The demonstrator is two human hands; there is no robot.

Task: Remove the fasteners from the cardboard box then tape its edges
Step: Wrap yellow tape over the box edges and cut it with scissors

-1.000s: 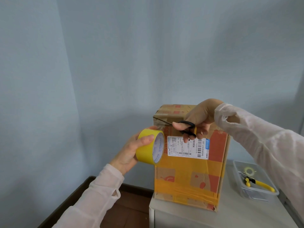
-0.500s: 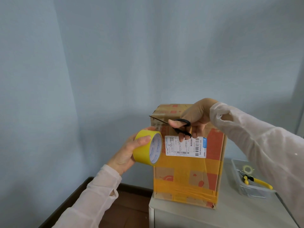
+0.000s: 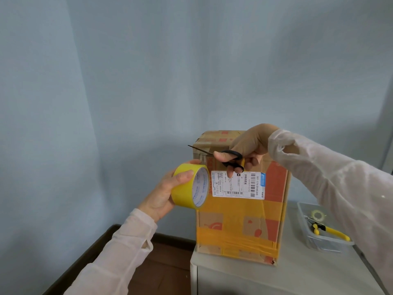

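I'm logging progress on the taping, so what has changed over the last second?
Little. The black-handled scissors in the right hand edged slightly left, their tip now past the left edge of the brown cardboard box. The left hand still grips the yellow tape roll beside the box; nothing was taken or let go.

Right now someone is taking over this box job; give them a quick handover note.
Left hand grips the yellow roll of tape at the upper left corner of the tall cardboard box.
Right hand has its fingers through the black-handled scissors, blades pointing at that corner.
Box stands upright on the white tabletop; yellow-handled pliers lie in the clear plastic tray to its right.
Done: yellow tape bands cross the box's front, middle and bottom.
Left: probably cut the tape, then cover any bare edges. Fasteners: cannot tell.
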